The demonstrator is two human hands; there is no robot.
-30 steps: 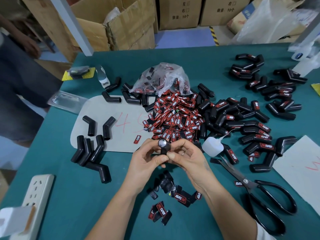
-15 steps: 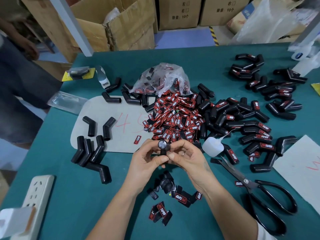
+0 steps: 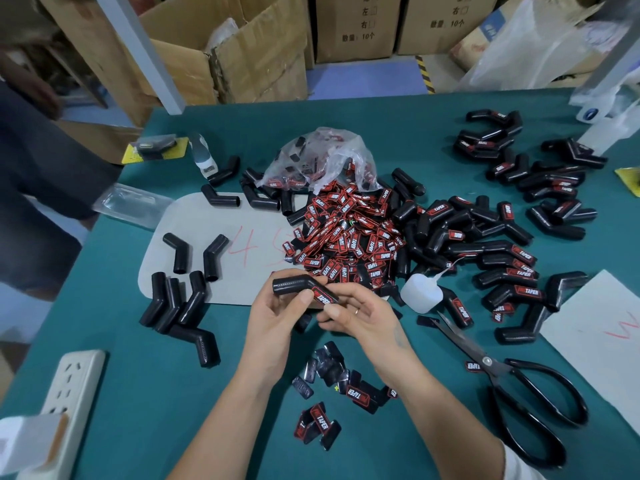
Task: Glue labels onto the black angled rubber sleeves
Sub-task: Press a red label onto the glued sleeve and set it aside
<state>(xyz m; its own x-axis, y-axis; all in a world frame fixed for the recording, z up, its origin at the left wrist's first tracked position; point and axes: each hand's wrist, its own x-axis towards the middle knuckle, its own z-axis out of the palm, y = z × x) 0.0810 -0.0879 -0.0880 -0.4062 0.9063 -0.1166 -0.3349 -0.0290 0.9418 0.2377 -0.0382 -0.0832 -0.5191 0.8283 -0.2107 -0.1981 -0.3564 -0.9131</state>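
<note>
both grips are closed on one black angled sleeve (image 3: 300, 288), held just above the worktop (image 3: 145, 386) near centre. left hand (image 3: 277, 317) has its fingers curled under the sleeve's left leg with the thumb pressed on top by the bend. right hand (image 3: 360, 315) pinches the right leg, where a red and black label (image 3: 325, 296) reading "taper" sits on the sleeve, thumb just beside it. ring on one right finger.

just far of the hands lies a big heap of loose labels (image 3: 346, 237), with a crumpled clear bag (image 3: 322, 161) on its far side. right of the heap, a pile of labelled sleeves (image 3: 485, 251); another cluster of sleeves (image 3: 526, 168) at far right. white glue bottle (image 3: 420, 294) lies just right of the right hand, nozzle pointing right and far. black scissors (image 3: 526, 389) lie near right, blades pointing at the bottle. white sheet (image 3: 602, 337) with red marks at the right edge.

left side: plain sleeves (image 3: 180, 306) with no labels, some on a grey card (image 3: 221, 251) with red writing, some just near of it. few labels (image 3: 332, 386) lie scattered between the forearms. white power strip (image 3: 74, 389) at near left. cardboard boxes (image 3: 235, 53) stand beyond the far edge.
</note>
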